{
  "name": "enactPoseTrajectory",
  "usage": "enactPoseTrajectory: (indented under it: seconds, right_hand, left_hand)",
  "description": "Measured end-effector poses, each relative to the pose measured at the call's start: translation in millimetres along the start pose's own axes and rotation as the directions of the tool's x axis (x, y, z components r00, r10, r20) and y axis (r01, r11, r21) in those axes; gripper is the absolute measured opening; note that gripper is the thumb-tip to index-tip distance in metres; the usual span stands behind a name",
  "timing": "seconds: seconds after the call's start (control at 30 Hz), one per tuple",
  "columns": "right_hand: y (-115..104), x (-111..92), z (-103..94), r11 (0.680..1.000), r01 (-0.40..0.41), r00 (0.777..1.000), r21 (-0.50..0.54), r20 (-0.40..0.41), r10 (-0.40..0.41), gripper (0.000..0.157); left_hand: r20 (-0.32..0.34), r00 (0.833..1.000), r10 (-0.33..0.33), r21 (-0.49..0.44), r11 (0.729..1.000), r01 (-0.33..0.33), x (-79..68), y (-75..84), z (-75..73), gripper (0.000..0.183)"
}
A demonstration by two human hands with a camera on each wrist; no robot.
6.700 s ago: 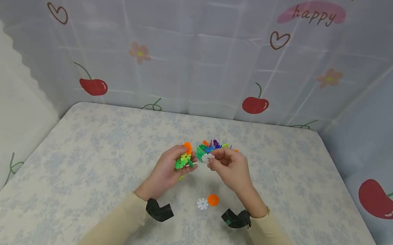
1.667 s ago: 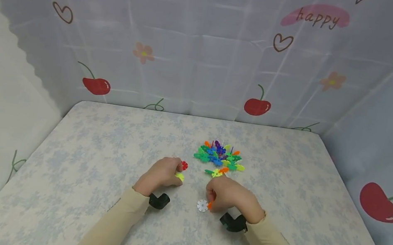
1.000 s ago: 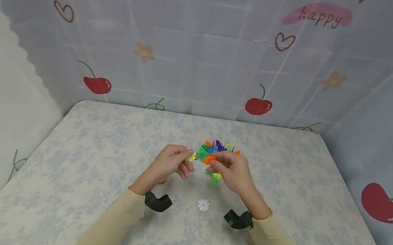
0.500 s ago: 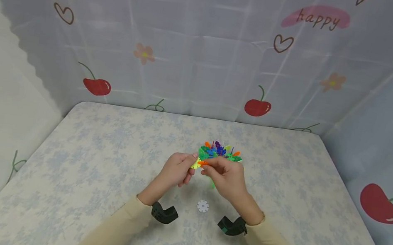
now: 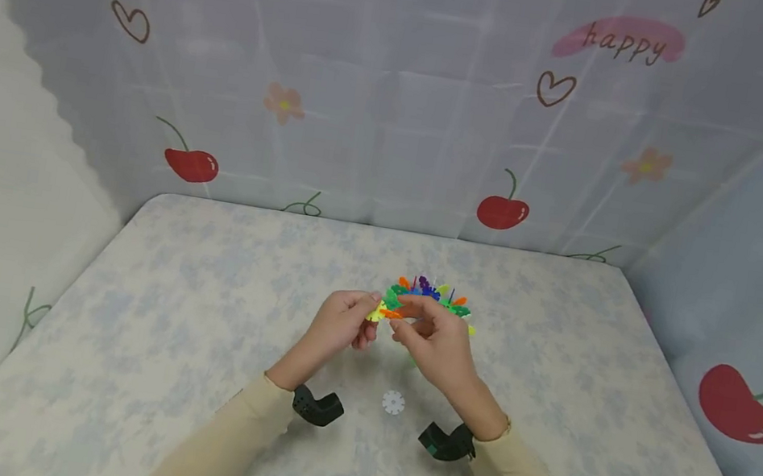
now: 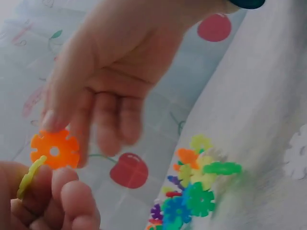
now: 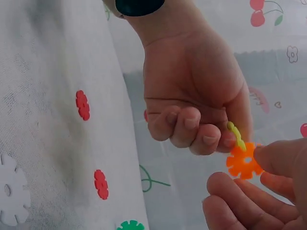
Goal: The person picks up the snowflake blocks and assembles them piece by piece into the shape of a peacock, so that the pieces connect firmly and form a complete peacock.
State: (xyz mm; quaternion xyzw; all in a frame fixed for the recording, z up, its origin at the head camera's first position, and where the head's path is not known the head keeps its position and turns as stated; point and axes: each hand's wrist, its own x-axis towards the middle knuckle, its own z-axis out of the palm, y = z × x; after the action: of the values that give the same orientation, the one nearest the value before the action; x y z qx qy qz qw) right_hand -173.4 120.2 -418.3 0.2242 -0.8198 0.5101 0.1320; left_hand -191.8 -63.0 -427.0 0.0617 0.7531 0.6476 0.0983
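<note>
My left hand [image 5: 339,321] pinches a yellow snowflake building disc [image 7: 236,136] between thumb and index finger; its other fingers are curled in. My right hand [image 5: 436,342] has its thumb on the edge of an orange snowflake disc [image 7: 243,160], with the index finger behind it. The orange disc meets the yellow one at its rim, set crosswise to it, as the left wrist view also shows. Both are held up above the table. A many-coloured cluster of joined discs [image 5: 429,290] stands just behind the hands, partly hidden by the right hand.
A loose white disc [image 5: 393,402] lies on the patterned table [image 5: 216,272] between the forearms. In the right wrist view, two red discs [image 7: 83,105] lie on the table, with part of a green disc [image 7: 130,225] at the bottom edge. A printed curtain surrounds the table.
Earlier the left hand held a small green, yellow and orange group, later set down by the cluster. The hands took a yellow and an orange disc from the table and brought them together.
</note>
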Motion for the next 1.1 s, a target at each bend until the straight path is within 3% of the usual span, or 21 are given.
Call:
enactPoseTrajectory:
  seconds: [0.13,0.3,0.43,0.67,1.0,1.1]
  right_hand:
    - [3.1,0.2,-2.8,0.999,0.009,0.999,-0.045,0.037,-0.007,0.026]
    - [6.0,1.5,-1.8,0.983,0.16,0.987,-0.093,0.011,-0.16,0.011]
    - [7.5,2.8,-1.4,0.965,0.228,0.971,-0.129,-0.036,-0.235,0.007]
    - [9.4,2.5,-1.9,0.966,0.216,0.973,-0.141,-0.05,-0.225,0.007]
    - [7.9,0.3,-0.7,0.977,0.173,0.981,-0.121,-0.073,-0.182,0.005]
    - [8.2,0.5,-0.9,0.971,0.199,0.976,-0.129,-0.064,-0.208,0.005]
  left_hand:
    - [-0.027,1.0,-0.001,-0.072,0.997,-0.001,2.7,2.2,-4.3,0.039]
    - [0.039,0.999,-0.009,-0.052,0.999,0.011,2.3,3.7,-3.0,0.035]
    - [0.031,1.0,0.001,-0.045,0.999,0.0,0.9,6.1,-2.5,0.036]
    - [0.033,0.999,-0.028,-0.072,0.997,0.03,-1.1,8.2,-3.1,0.031]
    - [0.11,0.994,-0.013,-0.202,0.979,0.035,-2.9,9.0,-3.9,0.016]
    - [0.1,0.995,0.012,-0.18,0.984,0.007,-3.1,8.2,-4.3,0.017]
